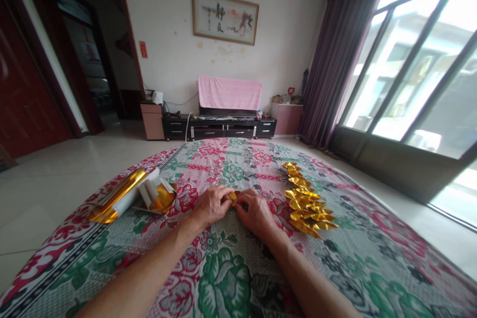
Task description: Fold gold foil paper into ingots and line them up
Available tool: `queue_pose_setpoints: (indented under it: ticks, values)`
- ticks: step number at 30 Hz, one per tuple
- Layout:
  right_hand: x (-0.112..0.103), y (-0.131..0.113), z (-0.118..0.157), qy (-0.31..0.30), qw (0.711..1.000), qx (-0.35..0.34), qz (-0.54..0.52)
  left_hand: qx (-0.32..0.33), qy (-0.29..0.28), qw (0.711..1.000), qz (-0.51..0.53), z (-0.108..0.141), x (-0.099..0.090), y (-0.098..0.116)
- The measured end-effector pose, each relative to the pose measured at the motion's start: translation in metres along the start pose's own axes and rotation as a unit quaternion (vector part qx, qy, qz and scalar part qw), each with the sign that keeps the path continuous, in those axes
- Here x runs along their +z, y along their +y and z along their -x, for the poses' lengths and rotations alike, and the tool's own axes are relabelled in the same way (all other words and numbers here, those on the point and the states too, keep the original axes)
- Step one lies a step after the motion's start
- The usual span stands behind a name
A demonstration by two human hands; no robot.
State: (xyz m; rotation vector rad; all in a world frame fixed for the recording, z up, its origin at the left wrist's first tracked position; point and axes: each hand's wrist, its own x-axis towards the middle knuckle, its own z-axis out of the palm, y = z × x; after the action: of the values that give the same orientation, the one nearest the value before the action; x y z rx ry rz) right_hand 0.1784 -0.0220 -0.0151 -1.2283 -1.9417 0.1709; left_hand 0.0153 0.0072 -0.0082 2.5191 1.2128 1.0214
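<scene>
Both hands meet over the middle of the cloth-covered table. Between my fingertips is a small piece of gold foil paper (233,196). My left hand (213,204) pinches its left side, thumb and fingers pressed together. On the other side my right hand (255,210) is closed on it too, fingers curled. Much of the piece is hidden behind the fingers, so its full shape does not show. To the right of my right hand lies a row of folded gold foil pieces (303,198) with pointed ends, overlapping one another.
Left on the flowered tablecloth (223,283) lie a roll of gold foil paper (121,194) and a holder with white strips and gold sheets (158,196). Beyond the table stands a low black cabinet (223,129) bearing a pink-cloth-covered screen (230,92). Tall windows are at right.
</scene>
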Motion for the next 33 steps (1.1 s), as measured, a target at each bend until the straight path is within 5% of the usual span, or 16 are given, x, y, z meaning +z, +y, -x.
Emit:
queue_pose_setpoints:
  ticks: [18, 33]
  values:
    - [0.001, 0.004, 0.002, -0.014, 0.998, -0.057, 0.001, -0.011, 0.009, 1.000, -0.018, -0.001, 0.003, 0.000]
    - [-0.002, -0.003, 0.001, -0.022, 0.999, -0.037, 0.017, -0.036, -0.009, 0.999, 0.030, -0.002, 0.001, -0.010]
